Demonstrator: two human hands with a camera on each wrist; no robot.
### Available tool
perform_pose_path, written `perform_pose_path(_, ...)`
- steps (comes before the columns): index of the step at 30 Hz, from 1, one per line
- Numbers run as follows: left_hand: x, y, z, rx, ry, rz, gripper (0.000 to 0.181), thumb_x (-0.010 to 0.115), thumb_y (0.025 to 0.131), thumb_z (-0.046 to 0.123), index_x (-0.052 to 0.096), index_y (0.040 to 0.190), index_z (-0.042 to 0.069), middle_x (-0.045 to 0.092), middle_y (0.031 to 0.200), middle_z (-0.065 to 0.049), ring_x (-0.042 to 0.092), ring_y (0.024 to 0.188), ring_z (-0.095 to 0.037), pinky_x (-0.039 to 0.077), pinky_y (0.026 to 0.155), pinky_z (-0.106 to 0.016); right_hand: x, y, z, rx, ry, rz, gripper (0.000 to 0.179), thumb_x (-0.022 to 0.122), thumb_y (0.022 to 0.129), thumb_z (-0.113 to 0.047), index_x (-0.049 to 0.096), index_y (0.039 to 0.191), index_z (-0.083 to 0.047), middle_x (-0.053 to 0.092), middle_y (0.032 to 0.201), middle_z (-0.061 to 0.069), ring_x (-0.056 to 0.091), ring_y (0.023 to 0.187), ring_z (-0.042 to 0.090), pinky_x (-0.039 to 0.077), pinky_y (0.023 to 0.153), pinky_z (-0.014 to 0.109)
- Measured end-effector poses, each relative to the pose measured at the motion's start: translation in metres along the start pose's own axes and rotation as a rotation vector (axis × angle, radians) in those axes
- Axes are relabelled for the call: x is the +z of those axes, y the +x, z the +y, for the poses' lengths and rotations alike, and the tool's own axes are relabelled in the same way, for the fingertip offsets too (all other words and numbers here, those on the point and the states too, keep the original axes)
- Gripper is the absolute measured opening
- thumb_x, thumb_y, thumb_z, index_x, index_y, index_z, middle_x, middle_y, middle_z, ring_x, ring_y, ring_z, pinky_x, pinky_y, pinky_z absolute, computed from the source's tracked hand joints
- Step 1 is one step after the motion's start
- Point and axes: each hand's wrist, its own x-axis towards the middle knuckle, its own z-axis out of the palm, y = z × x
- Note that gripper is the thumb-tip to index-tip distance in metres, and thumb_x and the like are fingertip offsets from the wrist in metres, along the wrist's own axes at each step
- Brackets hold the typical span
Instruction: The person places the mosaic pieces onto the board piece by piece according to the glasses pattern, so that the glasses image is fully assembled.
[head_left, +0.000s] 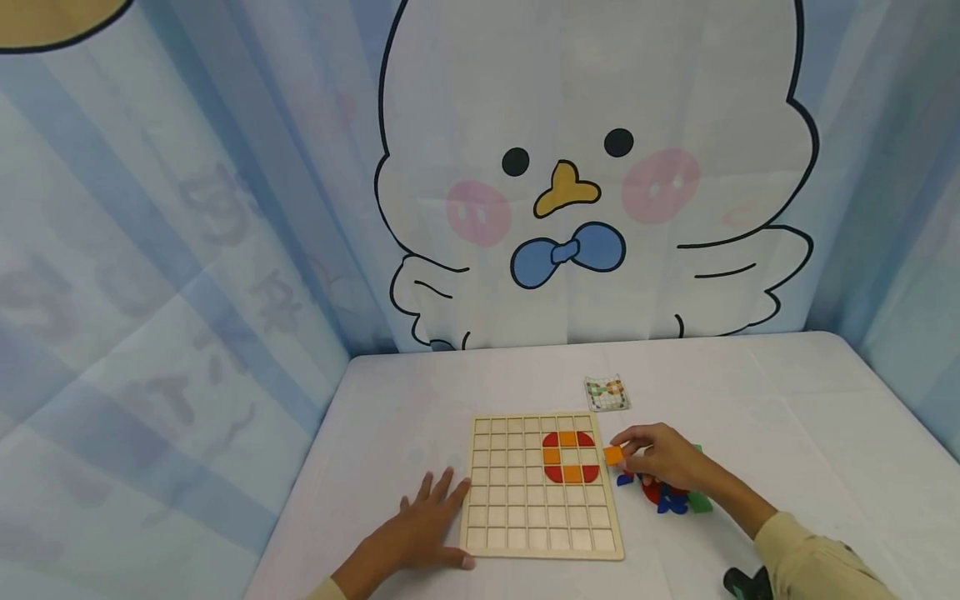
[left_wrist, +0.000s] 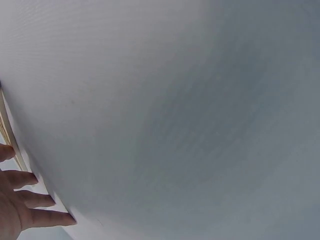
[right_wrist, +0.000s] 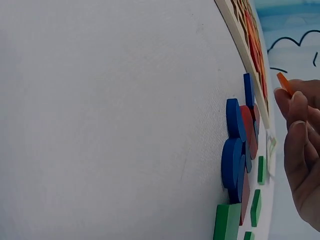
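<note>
A wooden grid board (head_left: 506,493) lies on the table. In its upper right, red rounded corner tiles (head_left: 553,474) and orange square tiles (head_left: 567,438) are set around a bare middle cell. My right hand (head_left: 667,454) pinches an orange square tile (head_left: 613,456) between thumb and fingers, just past the board's right edge; the right wrist view shows this tile (right_wrist: 285,83) raised off the table. My left hand (head_left: 420,529) rests at the board's left edge with fingers spread; in the left wrist view, fingers (left_wrist: 37,199) lie along that edge.
Below my right hand lie loose blue pieces (right_wrist: 231,162), red pieces (right_wrist: 246,122) and green pieces (right_wrist: 227,221). A small pattern card (head_left: 607,393) lies behind the board. A dark object (head_left: 746,583) sits by the right sleeve. A printed curtain (head_left: 570,308) hangs behind the table.
</note>
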Motion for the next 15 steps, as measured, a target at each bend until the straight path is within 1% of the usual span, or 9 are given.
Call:
perform_pose_path(4,0.001,0.001,-0.001,0.005,-0.001,0.003,0.111,0.071,0.073,0.072,0.028,0.159,0.019,0.020,0.166,-0.021,0.018,0.148,-0.055,0.032,0.100,-0.080,0.003,0.003,0.001,-0.026,0.011,-0.024,0.034,0.071,0.090,-0.009,0.066,0.122,0.002,0.064,0.092,0.008,0.059,0.057,0.019,0.056,0.056,0.028)
perform_pose_path(8,0.002,0.000,-0.002,0.009,-0.004,0.006,0.111,0.071,0.073,0.072,0.028,0.159,0.019,0.020,0.166,-0.021,0.017,0.148,-0.055,0.032,0.100,-0.081,0.005,0.007,0.000,-0.051,0.005,-0.028,0.033,0.071,0.090,-0.009,0.067,0.121,0.001,0.062,0.092,0.009,0.058,0.058,0.019,0.054,0.055,0.027)
perform_pose_path(15,0.002,0.000,-0.003,0.019,-0.015,0.011,0.110,0.072,0.073,0.072,0.028,0.159,0.019,0.019,0.166,-0.021,0.017,0.149,-0.055,0.031,0.100,-0.081,0.010,0.015,-0.001,-0.095,-0.070,-0.023,0.029,0.074,0.091,-0.015,0.068,0.117,-0.003,0.062,0.090,0.006,0.055,0.054,0.015,0.052,0.052,0.025)
